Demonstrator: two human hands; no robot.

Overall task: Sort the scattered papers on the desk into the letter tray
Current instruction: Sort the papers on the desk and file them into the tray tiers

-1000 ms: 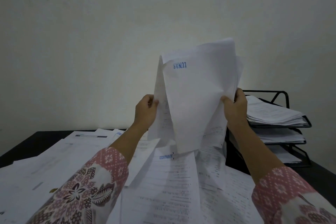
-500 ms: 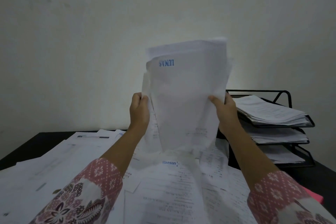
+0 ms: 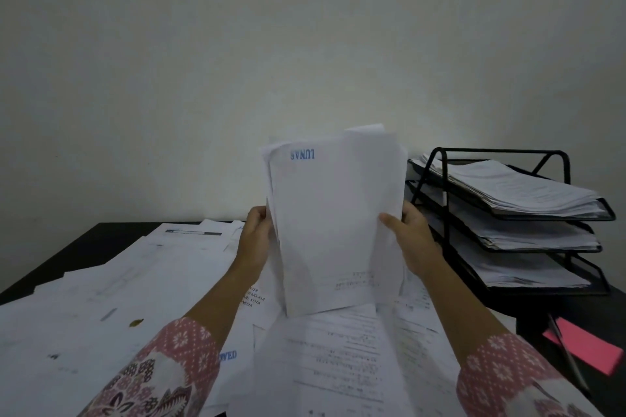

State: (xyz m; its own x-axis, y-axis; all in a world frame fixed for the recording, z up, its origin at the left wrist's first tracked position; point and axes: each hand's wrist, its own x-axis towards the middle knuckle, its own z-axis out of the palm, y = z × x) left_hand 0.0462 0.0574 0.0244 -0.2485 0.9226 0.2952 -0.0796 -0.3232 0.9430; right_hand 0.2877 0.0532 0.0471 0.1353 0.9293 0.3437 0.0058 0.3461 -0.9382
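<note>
I hold a stack of white papers (image 3: pixel 335 223) upright, its lower edge standing on the sheets below; a mirrored blue stamp shows through near its top. My left hand (image 3: pixel 255 237) grips the stack's left edge and my right hand (image 3: pixel 411 237) grips its right edge, thumb on the near face. Many loose printed papers (image 3: pixel 135 288) cover the dark desk (image 3: pixel 84 240). The black three-tier letter tray (image 3: pixel 555 210) stands at the right, each tier holding papers.
A pink sticky pad (image 3: pixel 586 345) with a pen (image 3: pixel 569 355) across it lies at the desk's right, near the tray. A small yellowish scrap (image 3: pixel 136 323) lies on the papers at left. A plain wall stands behind the desk.
The sheets, fanned apart a second ago, have been squared into one stack and lowered until its bottom edge meets the desk papers. Both hands came closer together.
</note>
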